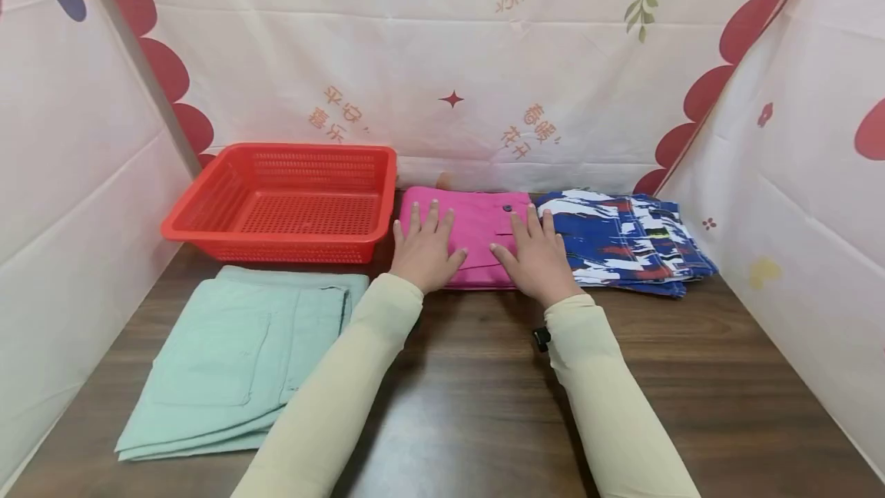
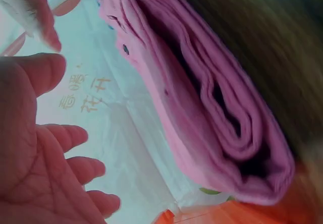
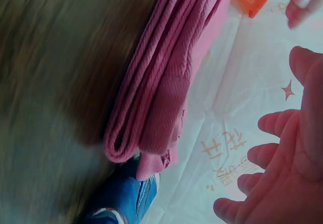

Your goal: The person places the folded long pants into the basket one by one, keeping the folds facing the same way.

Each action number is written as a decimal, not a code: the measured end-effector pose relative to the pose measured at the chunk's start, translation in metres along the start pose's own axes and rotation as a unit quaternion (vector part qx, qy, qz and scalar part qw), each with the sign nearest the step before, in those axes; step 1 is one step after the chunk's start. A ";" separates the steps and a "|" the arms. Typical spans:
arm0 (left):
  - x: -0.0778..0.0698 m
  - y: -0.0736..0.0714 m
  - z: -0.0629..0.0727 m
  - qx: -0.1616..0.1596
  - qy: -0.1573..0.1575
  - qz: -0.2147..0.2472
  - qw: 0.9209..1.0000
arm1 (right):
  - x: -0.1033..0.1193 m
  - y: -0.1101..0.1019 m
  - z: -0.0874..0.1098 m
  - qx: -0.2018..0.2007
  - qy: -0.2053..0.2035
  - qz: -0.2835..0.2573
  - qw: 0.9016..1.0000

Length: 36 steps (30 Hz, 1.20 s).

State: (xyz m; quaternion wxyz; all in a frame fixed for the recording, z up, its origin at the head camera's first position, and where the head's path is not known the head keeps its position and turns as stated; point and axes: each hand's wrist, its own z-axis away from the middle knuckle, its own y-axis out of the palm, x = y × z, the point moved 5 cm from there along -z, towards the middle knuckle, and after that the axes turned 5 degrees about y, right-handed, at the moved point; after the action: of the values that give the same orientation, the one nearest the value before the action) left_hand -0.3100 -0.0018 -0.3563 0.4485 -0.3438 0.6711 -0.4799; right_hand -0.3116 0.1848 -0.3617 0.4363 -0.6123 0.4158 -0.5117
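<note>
A folded pink garment (image 1: 477, 229) with a dark button lies at the back middle of the table. In the head view my left hand (image 1: 425, 252) overlaps its left part, fingers spread and straight. My right hand (image 1: 539, 256) overlaps its right part in the same way, thumb pointing inward. Both wrist views show a gap between the palms and the pink garment's layered folds (image 2: 202, 98), with nothing held in the left hand (image 2: 40, 143) or the right hand (image 3: 287, 148). Against the pink garment's right side lies a folded blue, white and red patterned garment (image 1: 608, 240).
A red plastic basket (image 1: 280, 247) with perforated walls stands at the back left. In front of it lies a folded pale green garment (image 1: 214, 360) with a pocket. White printed cloth (image 1: 588, 83) walls the dark wooden table (image 1: 470, 421) at the back and both sides.
</note>
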 end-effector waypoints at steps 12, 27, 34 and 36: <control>0.011 0.014 -0.016 0.094 0.004 -0.020 0.995 | -0.010 0.003 -0.011 0.016 -0.015 0.030 0.999; 0.019 0.029 -0.025 0.151 -0.003 -0.026 0.988 | -0.026 0.005 -0.034 0.056 -0.021 -0.068 0.996; 0.023 0.024 -0.024 0.153 -0.040 0.014 0.987 | -0.040 0.009 -0.046 0.081 0.026 -0.128 0.988; 0.022 0.022 -0.023 0.155 -0.042 0.015 0.987 | -0.045 0.010 -0.048 0.084 0.037 -0.152 0.984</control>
State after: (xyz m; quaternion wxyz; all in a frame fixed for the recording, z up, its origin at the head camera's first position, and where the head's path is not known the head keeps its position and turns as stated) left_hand -0.3405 -0.0068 -0.3804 0.5312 -0.2800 0.5740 -0.5567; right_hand -0.3660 0.2198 -0.3787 0.3879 -0.6104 0.2895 -0.6270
